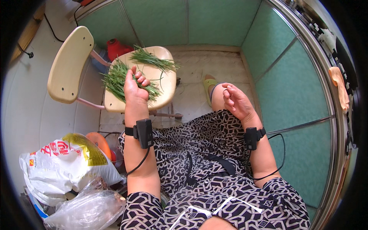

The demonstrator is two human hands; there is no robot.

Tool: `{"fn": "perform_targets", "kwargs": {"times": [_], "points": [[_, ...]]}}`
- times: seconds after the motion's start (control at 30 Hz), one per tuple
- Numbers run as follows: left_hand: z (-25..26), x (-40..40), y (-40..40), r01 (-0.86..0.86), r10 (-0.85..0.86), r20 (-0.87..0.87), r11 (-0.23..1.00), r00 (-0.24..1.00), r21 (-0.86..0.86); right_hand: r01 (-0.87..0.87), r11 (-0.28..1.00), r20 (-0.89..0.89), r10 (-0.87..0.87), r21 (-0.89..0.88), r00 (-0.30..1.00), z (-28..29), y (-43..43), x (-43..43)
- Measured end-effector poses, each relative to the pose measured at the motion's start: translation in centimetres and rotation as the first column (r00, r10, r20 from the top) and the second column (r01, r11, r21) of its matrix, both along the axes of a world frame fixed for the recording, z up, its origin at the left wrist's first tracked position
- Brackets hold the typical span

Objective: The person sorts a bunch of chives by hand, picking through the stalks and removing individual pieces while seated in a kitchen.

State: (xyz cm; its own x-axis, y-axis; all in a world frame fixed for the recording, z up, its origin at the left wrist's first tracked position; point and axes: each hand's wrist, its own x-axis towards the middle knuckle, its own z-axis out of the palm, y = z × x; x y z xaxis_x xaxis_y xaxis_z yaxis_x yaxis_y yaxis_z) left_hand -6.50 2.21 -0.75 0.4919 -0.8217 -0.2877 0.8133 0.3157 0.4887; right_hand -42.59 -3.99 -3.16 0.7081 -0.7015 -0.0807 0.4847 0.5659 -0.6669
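Observation:
My left hand (137, 86) rests palm up over a pile of thin green stalks (116, 79), which look like garlic chives, on the seat of a cream chair (115, 105). Its fingers curl over part of the pile; whether they grip any stalks cannot be told. A smaller bunch of the green stalks (152, 59) lies at the seat's far side, with a loose stalk between the two. My right hand (237, 102) is raised above my right knee, away from the chair, fingers bent and thumb near the fingertips. Whether something tiny is pinched there is unclear.
The chair's backrest (70, 66) stands at the left, near a white wall. Behind the seat is a red plastic container (116, 49). A white woven sack (66, 169) and a clear plastic bag (89, 208) lie at lower left. Green cabinet doors (290, 95) line the right side.

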Motion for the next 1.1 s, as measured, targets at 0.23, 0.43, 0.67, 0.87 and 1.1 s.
{"fn": "perform_targets", "kwargs": {"times": [0.23,0.43,0.67,0.87,1.1], "points": [[0.2,0.0,0.0,-0.003,0.003,0.018,1.0,1.0,-0.018,0.017,1.0,-0.007,-0.017,-0.019,1.0,-0.2,-0.2,-0.3],[0.8,-0.3,0.2,-0.017,0.017,-0.01,1.0,1.0,0.009,0.031,0.999,0.022,-0.031,-0.024,0.999,-0.6,-0.3,-1.0],[0.8,0.6,0.7,-0.019,0.019,-0.015,1.0,1.0,-0.015,0.034,0.999,0.037,-0.032,-0.037,0.999,-0.8,-0.4,-1.1],[0.5,1.1,0.9,-0.022,0.022,-0.002,0.999,1.0,-0.023,0.035,0.998,0.039,-0.033,-0.049,0.999,-0.9,-0.5,-1.1],[0.5,0.6,0.7,-0.038,0.039,0.038,0.999,0.999,-0.01,0.039,0.998,0.045,-0.036,-0.055,0.998,-1.5,-0.8,-1.5]]}}
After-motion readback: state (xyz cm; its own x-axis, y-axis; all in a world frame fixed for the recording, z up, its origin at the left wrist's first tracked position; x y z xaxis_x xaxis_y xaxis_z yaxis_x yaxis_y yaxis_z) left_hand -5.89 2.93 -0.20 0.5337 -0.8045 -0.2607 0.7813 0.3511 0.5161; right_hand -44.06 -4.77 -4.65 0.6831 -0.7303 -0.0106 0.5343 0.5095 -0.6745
